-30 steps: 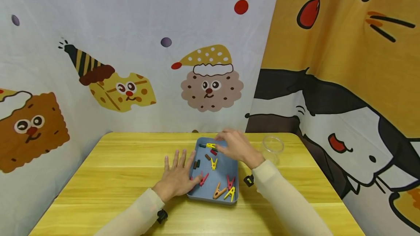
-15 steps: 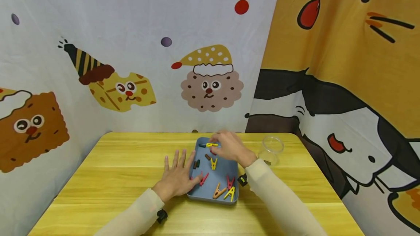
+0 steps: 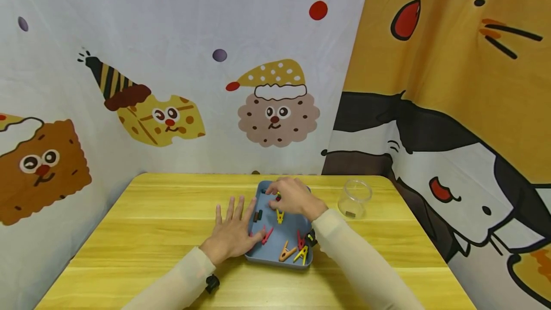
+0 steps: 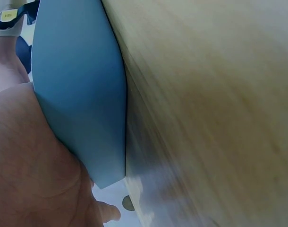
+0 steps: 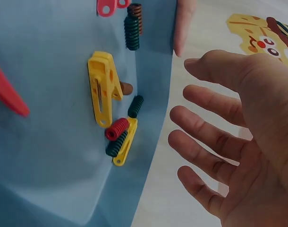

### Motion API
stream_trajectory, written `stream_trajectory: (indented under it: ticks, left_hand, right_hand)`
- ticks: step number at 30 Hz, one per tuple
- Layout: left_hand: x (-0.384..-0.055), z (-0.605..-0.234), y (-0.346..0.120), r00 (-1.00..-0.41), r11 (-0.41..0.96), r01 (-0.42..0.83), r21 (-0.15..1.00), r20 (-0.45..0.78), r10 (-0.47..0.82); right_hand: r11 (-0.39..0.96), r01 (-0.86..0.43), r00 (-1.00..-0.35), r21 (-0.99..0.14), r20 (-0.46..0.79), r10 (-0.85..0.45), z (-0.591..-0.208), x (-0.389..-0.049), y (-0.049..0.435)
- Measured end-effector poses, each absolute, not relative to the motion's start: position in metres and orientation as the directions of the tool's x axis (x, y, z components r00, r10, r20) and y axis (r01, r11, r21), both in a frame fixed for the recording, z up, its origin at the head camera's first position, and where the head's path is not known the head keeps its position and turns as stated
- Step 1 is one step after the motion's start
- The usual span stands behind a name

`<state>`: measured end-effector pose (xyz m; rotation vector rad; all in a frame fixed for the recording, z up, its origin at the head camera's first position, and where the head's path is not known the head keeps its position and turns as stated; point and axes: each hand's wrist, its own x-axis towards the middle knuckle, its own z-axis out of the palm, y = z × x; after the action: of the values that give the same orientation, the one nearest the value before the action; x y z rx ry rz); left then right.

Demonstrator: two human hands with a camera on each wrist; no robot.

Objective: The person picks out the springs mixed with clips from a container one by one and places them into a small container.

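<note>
A blue-grey tray (image 3: 277,263) holds several clothespins and small ridged cylinders. My left hand (image 3: 232,236), fingers spread, rests at the tray's left side with the thumb over its rim; the left wrist view shows its palm against the outer wall. My right hand (image 3: 294,197) hovers over the tray's far half, fingers loosely bent and holding nothing. Near it in the right wrist view are a yellow clothespin (image 5: 102,90), a red ridged cylinder (image 5: 117,128) and dark green ones (image 5: 131,33). In the head view, this hand hides part of the far contents.
A clear round jar (image 3: 355,195) stands right of the tray, with a small brown piece (image 3: 350,214) at its bottom. An orange clothespin (image 3: 287,251) lies in the tray's near end beside red and yellow ones. A printed curtain hangs behind the wooden table (image 3: 172,204).
My right hand has moved left and slightly nearer over the tray, covering the far yellow clothespin. The jar has come out from behind the right arm. My left hand has stayed put.
</note>
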<state>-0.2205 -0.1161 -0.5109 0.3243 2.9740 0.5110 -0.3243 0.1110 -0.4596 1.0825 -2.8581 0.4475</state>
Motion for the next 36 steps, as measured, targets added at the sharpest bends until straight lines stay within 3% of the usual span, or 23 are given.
stream_trajectory:
  ticks: [13,36]
  left_hand:
    - [-0.221,-0.51,-0.117,-0.969,0.918,0.197,0.344,-0.073,0.235]
    - [-0.221,-0.512,-0.117,-0.97,0.92,0.194,0.34,-0.076,0.233]
  right_hand:
    - [0.735,-0.646,-0.755,-0.204,0.035,-0.654,-0.47,-0.324,0.093]
    - [0.74,-0.652,-0.749,-0.165,-0.004,-0.662,-0.488,-0.325,0.083]
